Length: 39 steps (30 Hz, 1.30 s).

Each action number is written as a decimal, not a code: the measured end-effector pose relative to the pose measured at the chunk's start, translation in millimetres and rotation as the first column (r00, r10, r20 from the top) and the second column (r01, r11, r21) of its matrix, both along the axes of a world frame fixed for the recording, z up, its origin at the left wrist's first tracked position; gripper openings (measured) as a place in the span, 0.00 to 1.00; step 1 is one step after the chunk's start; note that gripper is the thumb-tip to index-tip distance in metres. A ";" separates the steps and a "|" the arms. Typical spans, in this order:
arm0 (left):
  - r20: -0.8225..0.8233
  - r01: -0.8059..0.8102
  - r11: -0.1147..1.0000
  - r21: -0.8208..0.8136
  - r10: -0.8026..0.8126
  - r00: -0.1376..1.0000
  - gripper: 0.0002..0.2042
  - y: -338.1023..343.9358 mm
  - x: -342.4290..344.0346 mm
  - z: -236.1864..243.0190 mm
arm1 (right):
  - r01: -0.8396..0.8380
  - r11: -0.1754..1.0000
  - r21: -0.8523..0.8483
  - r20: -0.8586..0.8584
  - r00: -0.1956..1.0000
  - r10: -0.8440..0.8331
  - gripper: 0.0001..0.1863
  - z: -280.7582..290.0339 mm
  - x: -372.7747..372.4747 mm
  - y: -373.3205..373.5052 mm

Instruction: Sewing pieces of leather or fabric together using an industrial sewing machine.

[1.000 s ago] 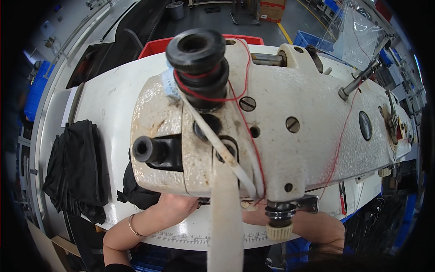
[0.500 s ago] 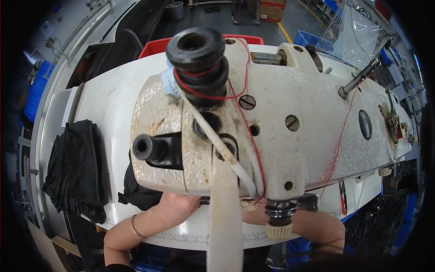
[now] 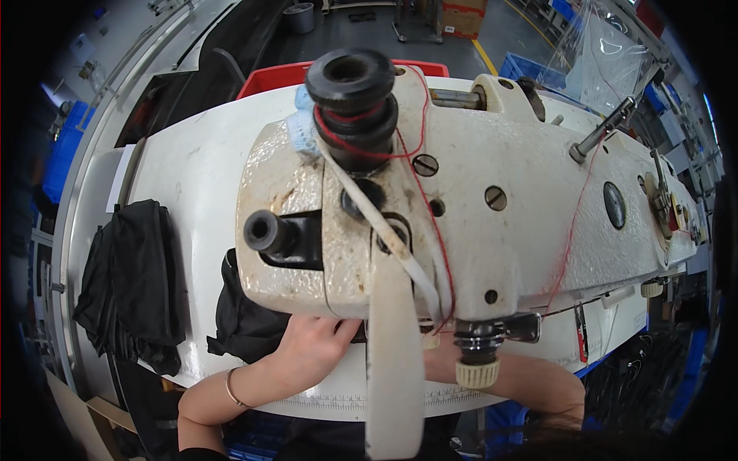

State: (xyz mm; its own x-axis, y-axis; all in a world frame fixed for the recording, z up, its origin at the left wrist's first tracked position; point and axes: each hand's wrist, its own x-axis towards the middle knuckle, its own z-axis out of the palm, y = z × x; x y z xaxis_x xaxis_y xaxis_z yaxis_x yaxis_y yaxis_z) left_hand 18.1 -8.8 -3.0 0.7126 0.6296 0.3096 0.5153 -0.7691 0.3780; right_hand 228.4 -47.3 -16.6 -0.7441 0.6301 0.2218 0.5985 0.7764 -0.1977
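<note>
Machine head (image 3: 492, 238) sits farther right in view, baring more left hand (image 3: 317, 349) and black cloth (image 3: 242, 326)

Half a second on, the near parts slide right while the far floor (image 3: 369, 42) barely shifts, so the viewpoint itself seems to move. For the work, this mainly means a clearer look at hand and cloth, which keep close together.

Nearest, a black post (image 3: 350, 81) carries red thread (image 3: 427, 107), and a white lever (image 3: 396, 369) hangs across the middle. Behind it, the left hand's fingers bend inward; their tips are hidden, so whether they grip anything I cannot tell. Only a sliver of the right hand (image 3: 440, 361) shows past the lever; its fingers are out of sight. The cloth lies bunched on the table (image 3: 184, 154), partly under the head, beside the left hand. Left of it lies a cloth pile (image 3: 134, 276); beyond the table, a red bin (image 3: 275, 78).
</note>
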 end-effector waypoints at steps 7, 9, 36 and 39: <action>-0.125 0.011 0.999 -0.053 -0.018 0.992 0.21 -6.2 2.0 1.8 | 0.011 0.959 0.283 -0.062 0.998 0.007 0.13 9.7 4.3 5.1; -0.079 -0.006 1.000 -0.029 0.003 0.997 0.20 -7.1 2.2 5.5 | -0.051 0.978 0.202 -0.162 0.983 0.085 0.13 8.1 4.0 10.7; 0.032 0.063 0.997 0.053 -0.065 0.997 0.12 25.5 1.4 16.3 | 0.230 0.913 -0.336 -0.076 0.960 -0.269 0.15 3.4 -3.2 7.9; 0.081 0.089 0.995 0.053 -0.093 0.992 0.12 25.4 3.5 20.8 | -0.027 0.893 0.449 0.370 0.915 -0.159 0.15 13.8 3.6 2.2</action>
